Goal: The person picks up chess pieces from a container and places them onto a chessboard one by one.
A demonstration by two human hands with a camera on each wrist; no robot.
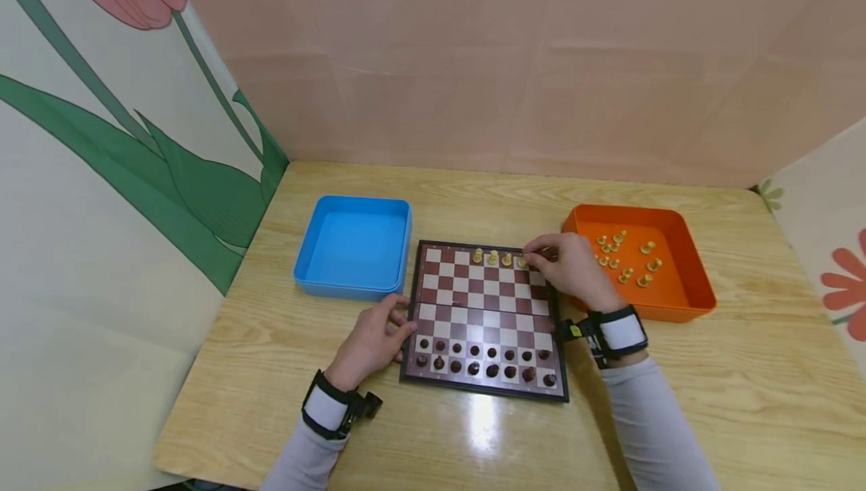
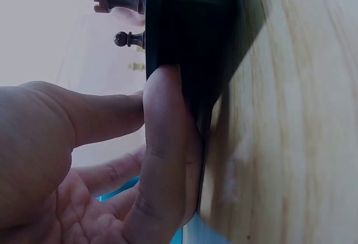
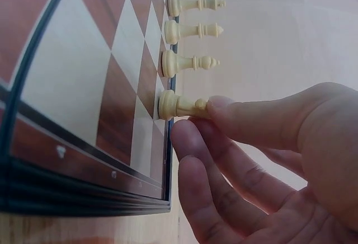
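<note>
The right hand [image 1: 571, 265] pinches a cream chess piece [image 3: 182, 105] by its top between thumb and fingertips, a closed grip on the piece. The piece stands upright on the far row of the chessboard [image 1: 483, 318], long axis vertical, base on a square, fourth in a line of four cream pieces. The left hand [image 1: 372, 340] rests on the board's left edge, fingers relaxed, holding nothing. One blue tray [image 1: 355, 247] and one orange tray [image 1: 683, 280] flank the board on the tabletop [image 1: 744, 386].
</note>
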